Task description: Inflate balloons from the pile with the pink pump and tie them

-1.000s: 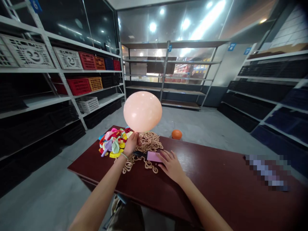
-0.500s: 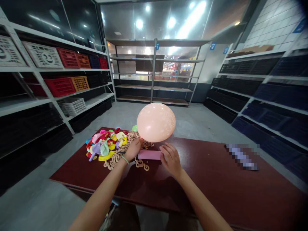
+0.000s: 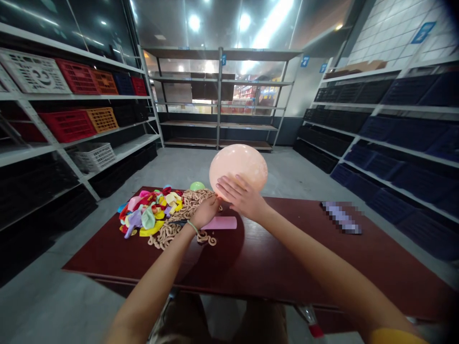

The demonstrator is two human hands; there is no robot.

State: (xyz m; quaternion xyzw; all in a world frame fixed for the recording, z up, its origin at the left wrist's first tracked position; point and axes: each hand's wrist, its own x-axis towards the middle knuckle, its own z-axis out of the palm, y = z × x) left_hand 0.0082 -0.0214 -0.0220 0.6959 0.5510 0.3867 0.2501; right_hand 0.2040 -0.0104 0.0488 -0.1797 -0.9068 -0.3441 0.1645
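Note:
A large inflated peach balloon (image 3: 239, 162) is held above the dark red table (image 3: 287, 253). My left hand (image 3: 208, 212) is closed on the balloon's neck at its lower left. My right hand (image 3: 244, 197) lies flat against the near side of the balloon, fingers stretched out. Under the hands, a pink cylinder (image 3: 224, 223) rests on the table, its left end behind my left wrist. To the left are a pile of tan coiled strands (image 3: 168, 235) and a heap of colourful uninflated balloons (image 3: 147, 217). A green rounded object (image 3: 197, 186) shows behind the strands.
A blurred-out purple item (image 3: 342, 217) lies on the table's right part. Shelves with crates, such as a red crate (image 3: 68, 125), stand on the left, and a rack (image 3: 219, 105) is at the back. Dark bins (image 3: 387, 167) fill the right shelves.
My right hand has moved up from the pink cylinder onto the balloon. My left hand still holds the neck. The view has shifted slightly.

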